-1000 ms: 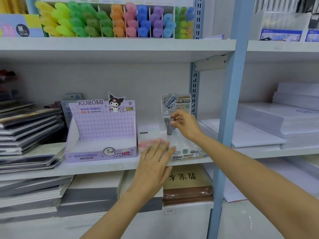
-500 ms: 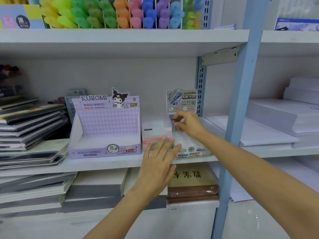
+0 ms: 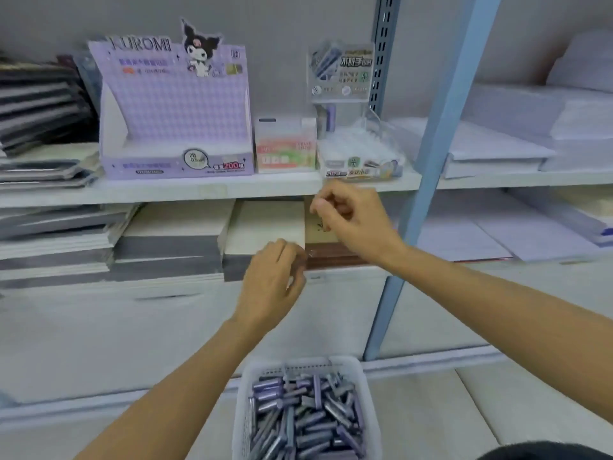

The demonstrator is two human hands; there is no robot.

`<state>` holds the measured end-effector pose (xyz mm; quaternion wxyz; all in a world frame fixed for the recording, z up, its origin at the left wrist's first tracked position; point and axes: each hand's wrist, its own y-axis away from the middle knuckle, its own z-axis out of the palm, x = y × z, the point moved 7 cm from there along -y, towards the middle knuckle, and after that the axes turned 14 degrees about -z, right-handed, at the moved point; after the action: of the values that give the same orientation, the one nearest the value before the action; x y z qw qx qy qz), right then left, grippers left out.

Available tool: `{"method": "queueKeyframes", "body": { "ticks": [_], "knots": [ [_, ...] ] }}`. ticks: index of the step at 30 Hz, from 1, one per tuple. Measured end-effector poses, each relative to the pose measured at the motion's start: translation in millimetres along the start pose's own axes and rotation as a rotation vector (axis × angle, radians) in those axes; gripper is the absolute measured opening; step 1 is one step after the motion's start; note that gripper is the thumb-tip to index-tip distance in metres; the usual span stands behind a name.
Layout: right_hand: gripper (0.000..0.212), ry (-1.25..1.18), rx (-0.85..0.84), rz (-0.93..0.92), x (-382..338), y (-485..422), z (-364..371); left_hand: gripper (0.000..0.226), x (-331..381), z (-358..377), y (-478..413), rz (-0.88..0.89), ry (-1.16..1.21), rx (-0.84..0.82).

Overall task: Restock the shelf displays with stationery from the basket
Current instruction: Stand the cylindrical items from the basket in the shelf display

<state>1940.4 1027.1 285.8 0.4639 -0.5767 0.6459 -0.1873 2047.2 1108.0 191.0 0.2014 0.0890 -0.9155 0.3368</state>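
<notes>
1. Left hand (image 3: 272,280) hangs below the shelf (image 3: 199,189), fingers loosely curled, nothing seen in them
2. Basket (image 3: 247,393) sits low, almost straight under that hand, which looks the nearer for a reach down
3. Sticks (image 3: 298,423) lie flat in it in a jumble, long axes mostly slanting, ends pointing no common way
4. Right hand (image 3: 351,220) is just under the shelf edge, thumb and forefinger close. It is too blurred to tell if they pinch anything
5. Display (image 3: 361,154) stands up beyond it, holding a lone stick (image 3: 330,117) upright, so a picked one likely needs turning on end
</notes>
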Motion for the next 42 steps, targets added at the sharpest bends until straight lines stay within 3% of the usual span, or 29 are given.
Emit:
{"method": "queueKeyframes", "body": {
  "ticks": [6,9,16,24,28,32,37,42],
  "knots": [
    [0.015,-0.022,-0.661,0.339,75.2,153.9,122.4,0.013,-85.0,126.9,128.3,-0.428,-0.024,-0.784],
    [0.014,-0.028,-0.845,0.481,109.8,235.1,160.7,0.014,-117.0,164.5,194.4,-0.577,-0.057,-0.961],
    [0.028,0.054,-1.027,0.755,155.5,370.0,187.5,0.042,-157.8,202.7,271.5,-0.785,-0.151,-1.009],
    [0.054,0.145,-0.976,0.868,167.4,410.2,211.2,0.016,-173.0,207.5,280.2,-0.907,-0.06,-0.802],
    [0.034,0.196,-1.001,0.886,169.3,413.8,222.2,0.01,-176.7,209.1,281.6,-0.846,-0.007,-0.828],
    [0.029,0.086,-1.003,0.877,168.4,409.6,222.3,0.019,-181.2,207.6,282.7,-0.861,0.085,-0.854],
    [0.014,-0.122,-0.875,0.85,172.0,383.5,203.8,0.023,-187.5,195.5,278.0,-1.166,0.421,-0.744],
    [0.006,-0.409,-0.769,0.98,149.4,367.5,210.5,0.025,-163.7,211.4,270.0,-1.443,0.724,-0.718]
  ]
}}
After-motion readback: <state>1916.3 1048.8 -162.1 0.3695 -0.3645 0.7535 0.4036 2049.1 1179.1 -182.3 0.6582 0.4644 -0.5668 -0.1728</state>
